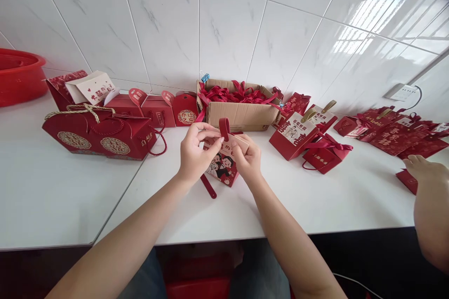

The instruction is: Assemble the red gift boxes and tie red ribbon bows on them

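A small red gift box (229, 178) with a cartoon couple on its front stands on the white table before me. At its top, a red strap (224, 127) forms an upright loop. My left hand (200, 149) is closed at the upper left of the box, thumb and fingers pinching the strap near the base of the loop. My right hand (247, 156) pinches the pale top flap (242, 141) on the right side. Both hands partly hide the box top. Just below the left hand, another red strap (209, 187) with a small hole near its end lies on the table.
Behind the box stands a cardboard carton (242, 117) full of red ribbons. A larger red gift box (98, 135) with rope handles is at left, near a red basin (19, 74). More red boxes (294, 138) stand right. Another person's hand (426, 168) is at far right.
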The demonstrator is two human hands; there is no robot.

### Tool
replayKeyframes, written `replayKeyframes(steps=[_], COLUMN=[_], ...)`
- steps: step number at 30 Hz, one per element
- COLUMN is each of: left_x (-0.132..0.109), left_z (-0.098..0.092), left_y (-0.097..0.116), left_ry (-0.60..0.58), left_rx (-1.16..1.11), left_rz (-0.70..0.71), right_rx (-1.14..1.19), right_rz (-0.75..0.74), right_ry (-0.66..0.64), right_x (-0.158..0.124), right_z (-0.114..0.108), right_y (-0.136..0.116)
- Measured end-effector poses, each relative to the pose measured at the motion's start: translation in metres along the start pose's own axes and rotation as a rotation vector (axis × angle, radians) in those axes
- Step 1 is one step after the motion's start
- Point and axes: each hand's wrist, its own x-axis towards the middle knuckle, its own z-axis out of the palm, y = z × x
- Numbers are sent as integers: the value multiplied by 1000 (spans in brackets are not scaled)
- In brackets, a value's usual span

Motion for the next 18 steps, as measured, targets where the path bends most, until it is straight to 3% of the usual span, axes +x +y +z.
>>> replayKeyframes(steps=[7,13,18], left_x=[-2,6,12], left_z=[-1,-8,-14], left_y=[-3,-2,1], left_ry=[20,135,-67], left_rx=[131,420,249], left_rz=[169,349,194], right_rx=[-8,56,113], right_rz=[-34,12,142], right_ry=[-30,-42,-22], right_x=[-2,-2,-1], right_z=[0,1,3], right_y=[-3,-4,-6])
